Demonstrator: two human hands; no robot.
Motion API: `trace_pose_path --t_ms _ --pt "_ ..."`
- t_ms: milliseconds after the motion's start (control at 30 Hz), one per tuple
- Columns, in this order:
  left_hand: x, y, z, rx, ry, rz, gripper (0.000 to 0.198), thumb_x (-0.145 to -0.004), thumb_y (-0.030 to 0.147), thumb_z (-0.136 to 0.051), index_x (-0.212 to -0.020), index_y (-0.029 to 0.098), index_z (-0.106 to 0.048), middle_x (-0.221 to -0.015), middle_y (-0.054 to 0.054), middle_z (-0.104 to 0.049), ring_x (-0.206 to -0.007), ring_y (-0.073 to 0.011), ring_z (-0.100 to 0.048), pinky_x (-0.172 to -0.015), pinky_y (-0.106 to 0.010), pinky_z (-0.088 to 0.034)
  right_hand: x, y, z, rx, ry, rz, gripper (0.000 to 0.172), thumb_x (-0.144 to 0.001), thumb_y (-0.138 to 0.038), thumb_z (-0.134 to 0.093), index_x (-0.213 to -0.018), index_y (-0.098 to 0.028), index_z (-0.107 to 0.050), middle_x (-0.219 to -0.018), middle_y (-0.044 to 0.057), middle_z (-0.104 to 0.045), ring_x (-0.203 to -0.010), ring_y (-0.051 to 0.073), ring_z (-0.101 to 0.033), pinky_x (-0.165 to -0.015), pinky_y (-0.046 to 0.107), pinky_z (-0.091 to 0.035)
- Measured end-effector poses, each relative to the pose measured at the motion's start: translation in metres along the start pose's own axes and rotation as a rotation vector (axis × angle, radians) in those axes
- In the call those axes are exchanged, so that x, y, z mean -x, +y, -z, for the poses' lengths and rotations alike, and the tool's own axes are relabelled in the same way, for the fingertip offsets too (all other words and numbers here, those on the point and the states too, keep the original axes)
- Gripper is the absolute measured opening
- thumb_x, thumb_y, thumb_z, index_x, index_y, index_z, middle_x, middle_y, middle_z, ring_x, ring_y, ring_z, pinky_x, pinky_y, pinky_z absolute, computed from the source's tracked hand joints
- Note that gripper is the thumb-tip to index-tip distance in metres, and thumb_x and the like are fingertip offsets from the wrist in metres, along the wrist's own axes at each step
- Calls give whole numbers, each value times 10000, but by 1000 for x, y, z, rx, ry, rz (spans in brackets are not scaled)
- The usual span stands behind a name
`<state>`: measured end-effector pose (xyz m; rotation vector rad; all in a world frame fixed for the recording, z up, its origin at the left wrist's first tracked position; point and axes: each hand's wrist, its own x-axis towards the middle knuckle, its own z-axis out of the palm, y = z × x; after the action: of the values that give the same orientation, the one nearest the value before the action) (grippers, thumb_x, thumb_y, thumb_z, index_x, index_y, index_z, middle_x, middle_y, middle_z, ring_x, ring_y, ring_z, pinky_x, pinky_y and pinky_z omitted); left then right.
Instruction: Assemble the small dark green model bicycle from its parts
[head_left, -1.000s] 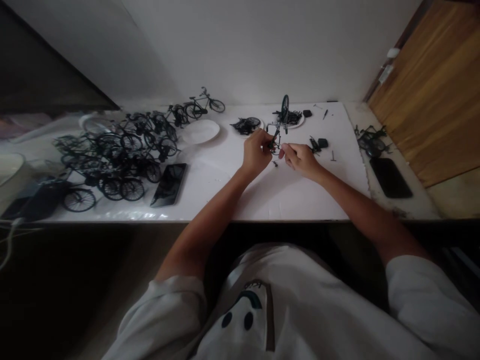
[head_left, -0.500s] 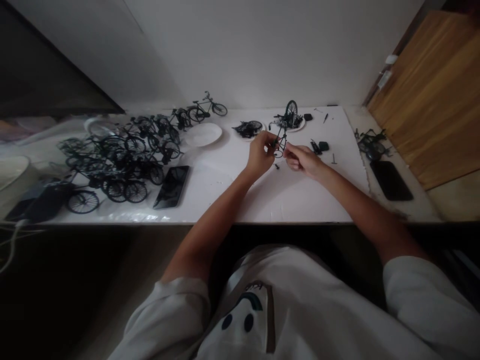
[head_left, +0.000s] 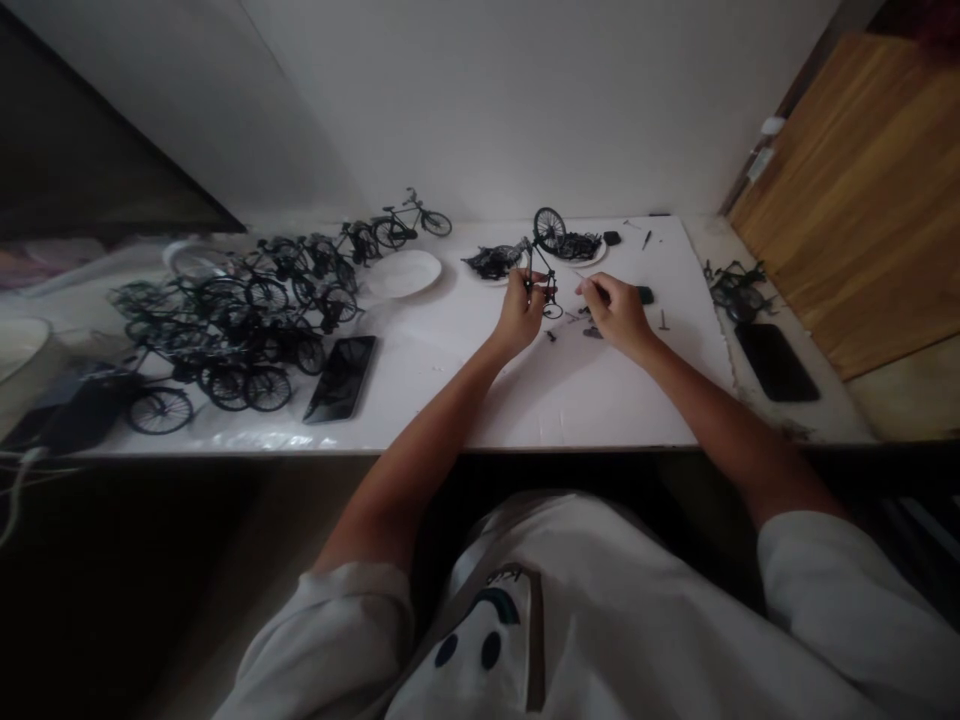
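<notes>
My left hand (head_left: 523, 310) is closed around the dark frame of a small model bicycle (head_left: 544, 262) and holds it above the white board. One spoked wheel sticks up at the top of this model, and a small ring-like part shows at its lower end. To the right of the model, a little apart from it, my right hand (head_left: 613, 308) is closed in a pinch. A thin pale tip shows at its fingertips, too small to name. Small dark parts (head_left: 592, 332) lie on the board beneath the right hand.
Many model bicycles (head_left: 247, 320) crowd the left side. A white plate (head_left: 405, 274), a phone (head_left: 341, 378) and two plates of dark parts (head_left: 491, 262) lie nearer the middle. Another phone (head_left: 777, 362) and dark bicycle parts (head_left: 739, 290) lie at right, near a wooden panel (head_left: 885, 200).
My right hand has drawn back from the model bicycle, leaving a gap. The model has turned in my left hand, its upright wheel shifting leftward.
</notes>
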<state>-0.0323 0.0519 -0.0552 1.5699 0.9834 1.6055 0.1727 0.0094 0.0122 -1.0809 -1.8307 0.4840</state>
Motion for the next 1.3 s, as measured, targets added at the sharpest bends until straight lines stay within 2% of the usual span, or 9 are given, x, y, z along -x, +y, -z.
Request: trace_pose_path --t_ms 100,200,333,533,700,833,933,1033,1300 --pt "4 8 -2 9 -7 23 243 -1053 313 -674 -1081 260 -439 -1206 -84 -657 -962 -154 -796 -783 -283 -640 -1 1 1 -17 27 -3 428 -1056 -577 -557 -950 -210 -751 -919 88 -782 -829 234 -680 -820 350 -507" --pt "7 19 -2 -41 10 9 382 -979 323 -800 -1045 262 -428 -1136 -57 -709 -886 -131 -775 -710 -226 -619 -1 5 -3 -8 17 1 370 -1045 -524 -581 -995 -209 -768 -1040 115 -806 -922 254 -706 -851 361 -527" --pt "9 26 1 -74 -12 -24 481 -941 403 -855 -992 263 -398 -1106 -62 -769 -790 -106 -749 -654 -200 -611 1 10 -9 33 -20 69 372 -1073 -461 -540 -1024 -199 -799 -1030 121 -760 -933 250 -667 -841 368 -531" --pt "11 24 3 -25 18 -25 511 -902 429 -890 -999 257 -418 -1120 -91 -793 -904 -158 -820 -717 -220 -659 5 13 -17 65 -29 76 361 -1090 -449 -594 -1208 -217 -845 -961 68 -651 -725 186 -546 -758 358 -540" --pt "11 31 3 12 44 16 467 -849 360 -924 -1028 241 -509 -1106 -78 -795 -1111 -236 -841 -940 -346 -714 8 18 -24 71 -10 162 346 -1102 -424 -608 -1276 -244 -846 -912 40 -614 -671 163 -512 -730 355 -533" --pt "12 37 3 37 36 32 418 -813 332 -940 -1070 205 -635 -1146 -116 -819 -1081 -255 -848 -935 -376 -727 8 19 -24 72 15 178 339 -1089 -382 -620 -1279 -219 -850 -920 46 -626 -676 161 -526 -724 350 -530" --pt "12 39 4 22 22 47 516 -798 363 -948 -1215 159 -723 -1179 -149 -833 -1058 -273 -847 -919 -401 -733 9 16 -23 80 16 167 338 -1090 -380 -618 -1277 -222 -851 -931 51 -642 -693 166 -541 -733 348 -534" --pt "12 39 4 11 17 85 548 -780 418 -957 -1212 131 -778 -1164 -158 -846 -1027 -281 -846 -867 -388 -733 9 14 -22 87 12 160 357 -1098 -411 -605 -1286 -227 -846 -939 56 -655 -714 173 -558 -743 349 -542" --pt "14 48 0 -4 15 40 476 -785 487 -966 -1066 149 -782 -1404 -184 -775 -894 -173 -817 -728 -248 -692 7 12 -18 85 25 195 411 -1115 -506 -569 -1227 -222 -845 -959 74 -689 -745 193 -593 -758 373 -571"
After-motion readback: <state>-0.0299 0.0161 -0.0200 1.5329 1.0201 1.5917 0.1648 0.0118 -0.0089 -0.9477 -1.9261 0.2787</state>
